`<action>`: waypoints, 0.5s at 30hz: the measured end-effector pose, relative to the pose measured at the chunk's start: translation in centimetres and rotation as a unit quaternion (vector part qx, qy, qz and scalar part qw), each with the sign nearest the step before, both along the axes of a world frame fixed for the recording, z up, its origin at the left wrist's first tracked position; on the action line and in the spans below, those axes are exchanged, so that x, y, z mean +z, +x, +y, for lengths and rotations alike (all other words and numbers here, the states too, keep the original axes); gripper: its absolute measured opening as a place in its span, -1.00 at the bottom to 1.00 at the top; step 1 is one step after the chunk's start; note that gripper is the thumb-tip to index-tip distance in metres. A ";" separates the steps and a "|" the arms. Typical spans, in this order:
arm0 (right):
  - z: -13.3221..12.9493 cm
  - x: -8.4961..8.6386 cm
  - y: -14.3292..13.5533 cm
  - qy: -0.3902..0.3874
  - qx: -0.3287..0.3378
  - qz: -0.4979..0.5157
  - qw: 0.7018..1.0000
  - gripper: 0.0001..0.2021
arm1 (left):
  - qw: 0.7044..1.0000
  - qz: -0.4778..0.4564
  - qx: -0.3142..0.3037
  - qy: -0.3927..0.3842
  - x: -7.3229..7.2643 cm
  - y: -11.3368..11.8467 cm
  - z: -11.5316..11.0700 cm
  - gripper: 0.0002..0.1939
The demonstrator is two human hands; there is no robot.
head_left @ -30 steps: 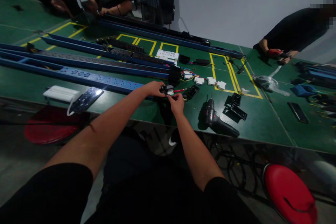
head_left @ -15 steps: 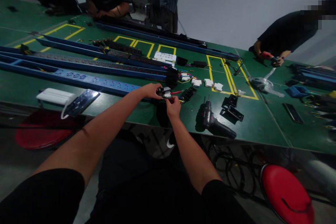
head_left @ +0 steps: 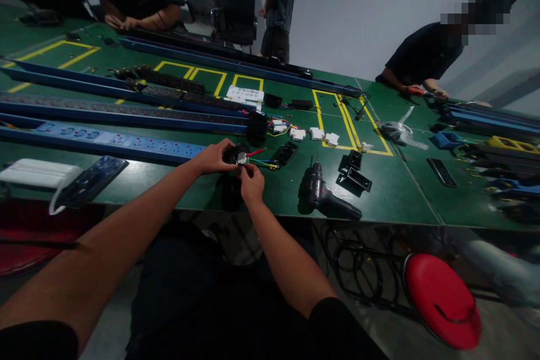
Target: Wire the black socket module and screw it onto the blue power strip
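Boxy white block (head_left: 242,158) with slim, multicoloured wires (head_left: 255,152)

I see a plain green desk (head_left: 405,191) with yellow tape outlines (head_left: 352,124). The socket strip (head_left: 109,136) reads blue to me, dotted with red. I make out a white connector (head_left: 242,158) and, beside it, wires (head_left: 255,152) in red, green, blue and yellow. On my screen the drill (head_left: 320,188) is mostly black, the sheet (head_left: 244,94) white with dark print, the stool (head_left: 441,298) bright red, the sleeve (head_left: 341,326) black, and the far wall (head_left: 358,5) plain pale grey.
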State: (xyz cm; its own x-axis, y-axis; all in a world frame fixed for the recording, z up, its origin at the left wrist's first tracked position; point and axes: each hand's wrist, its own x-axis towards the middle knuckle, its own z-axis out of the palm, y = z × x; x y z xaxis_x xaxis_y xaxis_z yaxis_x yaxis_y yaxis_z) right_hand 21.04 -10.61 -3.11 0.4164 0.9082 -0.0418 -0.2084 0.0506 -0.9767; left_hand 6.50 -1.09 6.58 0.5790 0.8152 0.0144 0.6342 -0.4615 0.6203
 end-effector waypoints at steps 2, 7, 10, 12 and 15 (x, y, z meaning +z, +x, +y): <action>-0.1 -0.1 0.2 0.008 0.008 0.033 0.999 -0.69 | 1.000 -0.005 0.001 -0.001 -0.2 -0.1 0.0 -0.27; -0.1 -0.5 0.4 0.020 0.001 0.041 0.999 -0.70 | 1.000 -0.013 -0.001 -0.011 -0.8 -0.2 0.3 -0.27; 0.2 -1.1 0.3 0.020 -0.010 0.037 0.999 -0.71 | 1.000 -0.005 -0.005 -0.014 -0.9 -0.2 0.5 -0.27; 0.5 -1.4 0.2 0.008 -0.014 0.022 1.000 -0.71 | 1.000 0.001 -0.001 -0.016 -0.9 -0.1 0.6 -0.27; 0.6 -1.4 0.2 -0.012 -0.004 -0.012 1.000 -0.72 | 1.000 -0.016 0.002 -0.023 -1.1 -0.1 0.7 -0.28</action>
